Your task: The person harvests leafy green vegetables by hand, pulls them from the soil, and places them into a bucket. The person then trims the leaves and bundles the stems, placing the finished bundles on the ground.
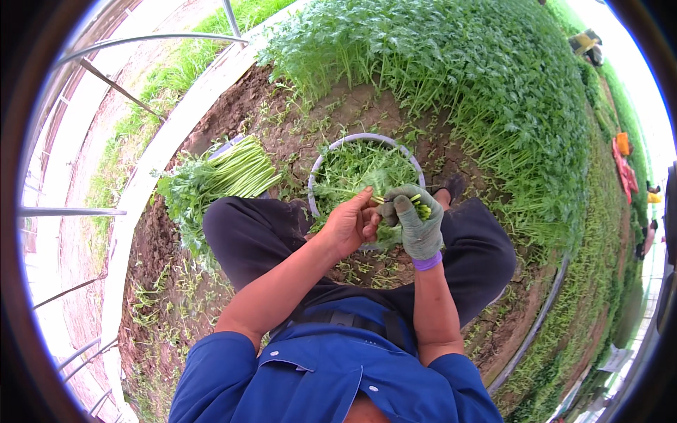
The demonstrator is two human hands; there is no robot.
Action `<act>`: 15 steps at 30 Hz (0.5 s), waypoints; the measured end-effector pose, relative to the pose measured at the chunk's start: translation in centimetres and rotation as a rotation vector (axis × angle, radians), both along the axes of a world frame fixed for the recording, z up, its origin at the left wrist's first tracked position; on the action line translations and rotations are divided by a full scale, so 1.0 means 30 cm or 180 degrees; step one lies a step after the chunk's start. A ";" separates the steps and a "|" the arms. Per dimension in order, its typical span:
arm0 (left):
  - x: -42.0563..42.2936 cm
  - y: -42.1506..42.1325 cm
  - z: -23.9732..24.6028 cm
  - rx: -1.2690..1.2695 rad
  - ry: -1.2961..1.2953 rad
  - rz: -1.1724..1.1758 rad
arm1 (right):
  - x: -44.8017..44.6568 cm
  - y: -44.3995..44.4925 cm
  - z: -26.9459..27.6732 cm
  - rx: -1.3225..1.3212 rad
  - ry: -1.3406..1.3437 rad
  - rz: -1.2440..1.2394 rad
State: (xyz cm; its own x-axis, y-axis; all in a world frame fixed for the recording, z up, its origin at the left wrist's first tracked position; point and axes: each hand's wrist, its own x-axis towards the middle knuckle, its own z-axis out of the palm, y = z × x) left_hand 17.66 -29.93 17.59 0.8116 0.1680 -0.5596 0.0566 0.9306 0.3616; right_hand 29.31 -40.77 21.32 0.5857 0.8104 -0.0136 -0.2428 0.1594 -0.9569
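Note:
My bare left hand (351,224) pinches the pale end of a thin green stem (377,200) between thumb and fingers. Close against it, my right hand (420,224) wears a grey-green knit glove with a purple cuff. Its fingers are curled around a few cut green stems (423,210), whose ends show past the thumb. The gloved fingertips look dark, and I cannot tell if a small tool is among them. Below both hands, between my legs, stands a round tub (313,182) with a pale purple rim, heaped with loose leafy greens (365,164).
A bundle of trimmed leafy stems (243,168) lies beside my left knee, on something bluish. Dense standing greens (449,69) grow ahead and to the right. Metal frame pipes (153,37) and a white strip (158,158) run along the left. Partly seen people (587,46) are at far right.

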 end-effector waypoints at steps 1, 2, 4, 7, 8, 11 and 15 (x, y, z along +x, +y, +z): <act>0.002 -0.006 -0.005 -0.0012 -0.0016 0.0199 | -0.005 0.002 -0.007 0.0029 0.0043 -0.0045; 0.002 -0.011 -0.010 -0.0088 0.0065 0.0382 | -0.007 0.005 -0.014 0.0054 0.0087 -0.0097; -0.004 -0.017 -0.016 -0.0041 -0.0068 0.0520 | -0.006 0.014 -0.027 0.0184 0.0019 -0.0191; -0.009 -0.022 -0.015 0.0068 0.0004 0.0679 | -0.007 0.025 -0.048 0.0111 0.0222 -0.0649; -0.008 -0.023 -0.015 0.0110 0.0045 0.0738 | -0.013 0.029 -0.056 0.0017 0.0160 -0.0739; -0.009 -0.021 -0.022 0.0142 0.0265 0.0878 | -0.017 0.034 -0.074 0.0163 0.0213 -0.0733; -0.040 -0.010 -0.050 -0.0139 -0.0009 0.0876 | 0.009 0.031 -0.074 0.0452 0.0257 -0.1054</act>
State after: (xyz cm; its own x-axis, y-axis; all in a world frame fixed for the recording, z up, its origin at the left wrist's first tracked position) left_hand 16.47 -30.22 16.10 0.7404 0.3581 -0.5688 -0.2014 0.9256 0.3205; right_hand 29.58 -39.84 19.10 0.8183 0.5741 0.0284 -0.2296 0.3717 -0.8995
